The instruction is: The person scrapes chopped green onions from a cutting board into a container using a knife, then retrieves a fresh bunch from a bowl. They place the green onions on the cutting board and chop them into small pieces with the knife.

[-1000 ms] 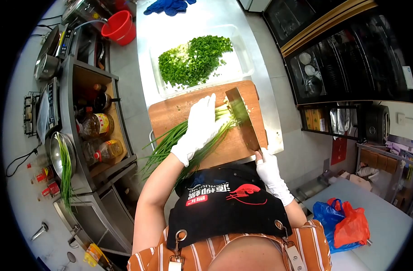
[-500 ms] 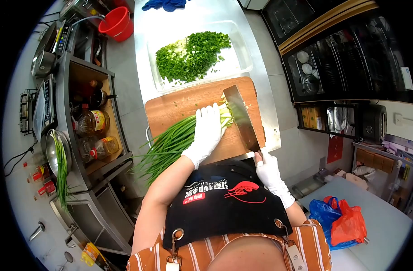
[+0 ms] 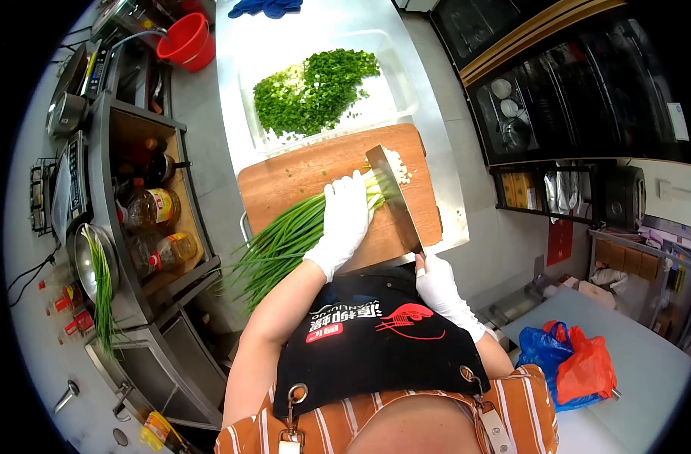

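A thick bunch of green onions [image 3: 288,231] lies across the wooden cutting board [image 3: 288,176], its pale root ends toward the right. My left hand [image 3: 346,216], in a white glove, presses down over the bunch and grips it near those ends. In my gloved right hand [image 3: 441,282] is the handle of a cleaver [image 3: 396,198], mostly covered by the fingers. The wide blade stands at the cut ends of the bunch, just right of my left fingers. Small white cut pieces [image 3: 399,167] lie beyond the blade at the upper right of the board.
A clear plastic tub [image 3: 402,76] of chopped green onion [image 3: 315,91] stands behind the board. On the left, bottles sit on a shelf near a metal bowl [image 3: 96,261] with more green onions. A red bucket [image 3: 186,41] is far left; plastic bags [image 3: 583,367] lie at right.
The cleaver has shifted slightly left along the bunch, and white cut pieces now show on its far side. My right hand moved left with it; my left hand keeps its hold.
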Demonstrator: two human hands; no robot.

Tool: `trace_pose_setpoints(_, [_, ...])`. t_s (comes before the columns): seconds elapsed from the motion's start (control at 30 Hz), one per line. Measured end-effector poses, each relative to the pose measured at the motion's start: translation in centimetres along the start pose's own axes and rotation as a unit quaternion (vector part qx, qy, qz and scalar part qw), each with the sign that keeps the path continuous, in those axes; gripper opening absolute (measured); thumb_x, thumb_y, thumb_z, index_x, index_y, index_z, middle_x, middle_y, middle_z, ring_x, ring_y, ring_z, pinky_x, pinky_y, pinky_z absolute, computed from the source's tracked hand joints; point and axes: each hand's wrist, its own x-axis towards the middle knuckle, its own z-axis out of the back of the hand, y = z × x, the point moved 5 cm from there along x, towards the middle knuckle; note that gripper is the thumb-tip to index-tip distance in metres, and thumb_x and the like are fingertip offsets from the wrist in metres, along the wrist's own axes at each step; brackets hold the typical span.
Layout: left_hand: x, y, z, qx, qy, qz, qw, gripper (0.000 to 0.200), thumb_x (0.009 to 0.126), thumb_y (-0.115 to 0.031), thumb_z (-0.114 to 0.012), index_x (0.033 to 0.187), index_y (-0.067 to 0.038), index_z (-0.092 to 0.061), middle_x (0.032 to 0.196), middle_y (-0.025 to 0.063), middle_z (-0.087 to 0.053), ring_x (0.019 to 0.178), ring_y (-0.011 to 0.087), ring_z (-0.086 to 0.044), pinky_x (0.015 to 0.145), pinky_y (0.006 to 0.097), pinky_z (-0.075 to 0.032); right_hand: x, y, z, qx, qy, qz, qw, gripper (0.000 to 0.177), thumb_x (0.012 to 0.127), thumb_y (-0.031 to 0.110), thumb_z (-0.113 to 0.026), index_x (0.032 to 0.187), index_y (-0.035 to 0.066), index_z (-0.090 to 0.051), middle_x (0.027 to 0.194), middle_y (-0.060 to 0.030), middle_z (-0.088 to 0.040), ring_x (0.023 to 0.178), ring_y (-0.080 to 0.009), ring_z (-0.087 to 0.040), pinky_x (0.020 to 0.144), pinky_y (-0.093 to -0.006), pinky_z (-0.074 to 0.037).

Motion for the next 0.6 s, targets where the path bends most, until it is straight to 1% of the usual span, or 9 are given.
trace_pose_setpoints(0.13, [0.2,0.2,0.0,0.001,0.007,0.002,1.0,0.068,0.083,-0.035,-0.064,0.132,0.008,-0.044,0.101,0.0167,-0.053,0.095,0.0299,-0.051,0.093,0.045,-0.038,-0.9,0.0,0.6,-0.008,0.016,0.002,1.0,0.015,0.093,0.015,-0.054,0.093,0.0,-0.052,0.067,-0.0268,-0.06,0.065,-0.046,-0.061,0.057,-0.0544,-0.046])
trace_pose_setpoints(0.17, [0.1,0.2,0.2,0.002,0.004,0.001,1.0,0.068,0.083,-0.034,-0.064,0.132,0.008,-0.045,0.102,0.0167,-0.053,0.096,0.0302,-0.051,0.093,0.045,-0.038,-0.5,0.3,0.8,-0.017,0.038,-0.029,0.999,0.015,0.092,0.011,-0.056,0.093,-0.004,-0.053,0.072,-0.0269,-0.062,0.071,-0.0464,-0.061,0.06,-0.0512,-0.047])
trace_pose_setpoints(0.3, [0.2,0.1,-0.2,0.002,0.0,0.009,1.0,0.068,0.081,-0.032,-0.066,0.132,0.007,-0.045,0.103,0.0167,-0.053,0.098,0.0308,-0.051,0.094,0.0456,-0.038,1.6,1.3,-0.1,-0.034,0.036,-0.026,0.998,0.014,0.092,0.01,-0.055,0.09,-0.003,-0.051,0.067,-0.0269,-0.06,0.066,-0.047,-0.06,0.056,-0.0524,-0.046])
trace_pose_setpoints(0.43, [0.4,0.2,-0.3,-0.018,0.016,0.01,1.0,0.068,0.08,-0.031,-0.067,0.132,0.007,-0.045,0.104,0.0173,-0.053,0.099,0.0314,-0.051,0.095,0.0459,-0.038,0.3,1.4,0.6,-0.047,0.04,-0.012,0.998,0.014,0.092,0.01,-0.055,0.09,-0.003,-0.05,0.066,-0.0271,-0.059,0.065,-0.047,-0.06,0.056,-0.0525,-0.046])
trace_pose_setpoints(0.5, [0.3,0.1,0.1,0.008,-0.009,0.001,1.0,0.065,0.079,-0.03,-0.067,0.129,0.006,-0.046,0.101,0.016,-0.053,0.095,0.0293,-0.052,0.091,0.0433,-0.04,0.3,1.2,0.3,-0.078,0.068,-0.023,0.994,0.014,0.093,0.011,-0.052,0.091,-0.003,-0.049,0.064,-0.0248,-0.061,0.064,-0.0434,-0.063,0.058,-0.0514,-0.05])
trace_pose_setpoints(0.53, [0.2,0.0,0.0,0.006,-0.006,-0.001,1.0,0.065,0.079,-0.03,-0.067,0.129,0.006,-0.046,0.101,0.016,-0.053,0.095,0.0293,-0.052,0.091,0.0433,-0.04,0.7,1.2,0.0,-0.079,0.069,-0.026,0.994,0.014,0.093,0.011,-0.052,0.091,-0.003,-0.049,0.064,-0.0248,-0.061,0.064,-0.0434,-0.063,0.058,-0.0514,-0.05])
trace_pose_setpoints(0.6, [0.2,0.1,-0.1,0.01,-0.017,0.001,1.0,0.065,0.078,-0.029,-0.067,0.129,0.006,-0.046,0.101,0.016,-0.053,0.095,0.0293,-0.052,0.091,0.0436,-0.04,2.8,1.4,-1.1,-0.059,0.053,-0.026,0.997,0.014,0.091,0.009,-0.055,0.094,-0.004,-0.049,0.066,-0.0285,-0.059,0.067,-0.0471,-0.061,0.058,-0.0529,-0.047])
